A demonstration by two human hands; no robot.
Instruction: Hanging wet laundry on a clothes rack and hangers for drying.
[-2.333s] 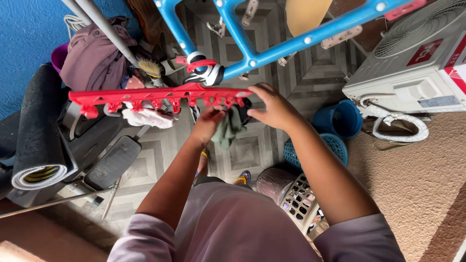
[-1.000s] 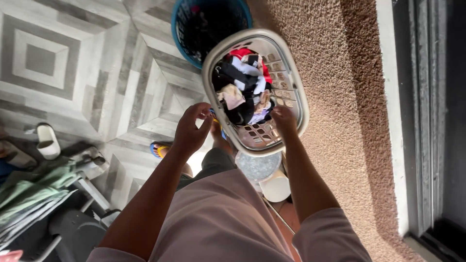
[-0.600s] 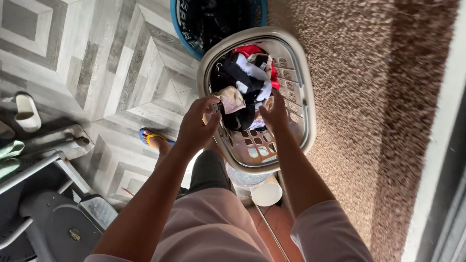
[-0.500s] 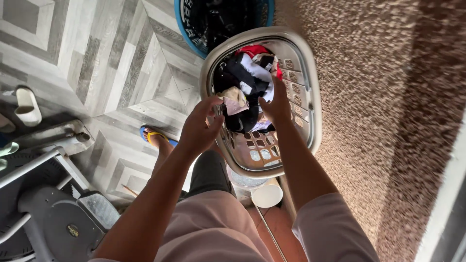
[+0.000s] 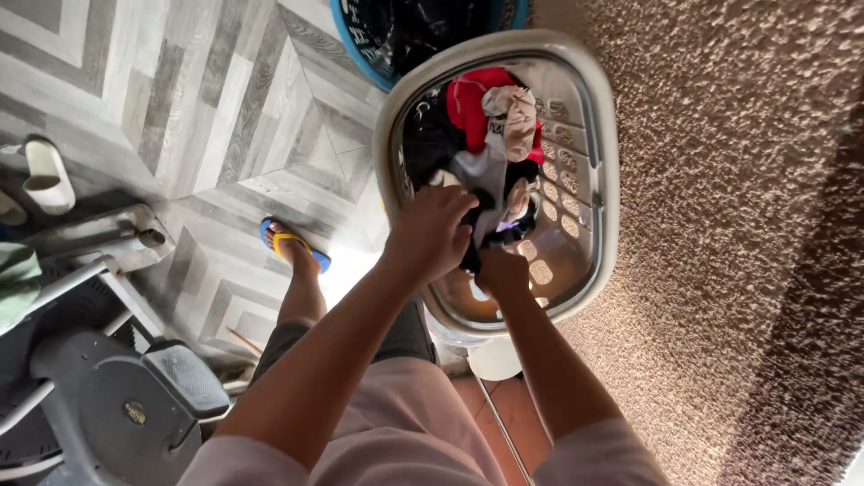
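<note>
Right now you've got both hands down in the beige laundry basket (image 5: 598,180), and the step in hand looks like picking one piece out of the heap. Your left hand (image 5: 430,236) sits over the near side of the pile, fingers curled together onto a dark garment (image 5: 430,144) and a pale grey piece (image 5: 477,171) beside it; whether it grips one or both, I can't quite tell from this angle. Your right hand (image 5: 500,270) is lower in the basket, just toward you from the pile, and its fingers are tucked under the cloth, so their state is hidden — closed or spread, I can't say.

Everything else reads off that basket: a red garment (image 5: 472,94) lies at its far end, with a beige twisted piece (image 5: 513,112) draped over it. A blue basket (image 5: 360,49) touches the beige one's far rim, holding dark clothes. Left of the basket, your foot in a blue and yellow sandal (image 5: 292,245) stands on the grey patterned floor (image 5: 180,108); right of it runs brown pebbled wall surface (image 5: 720,225).

Next move, as I judge it, calls for separating one item cleanly: pinch a single edge and lift it straight up out of the basket, so the tangled neighbours drop away rather than trail out with it.
</note>
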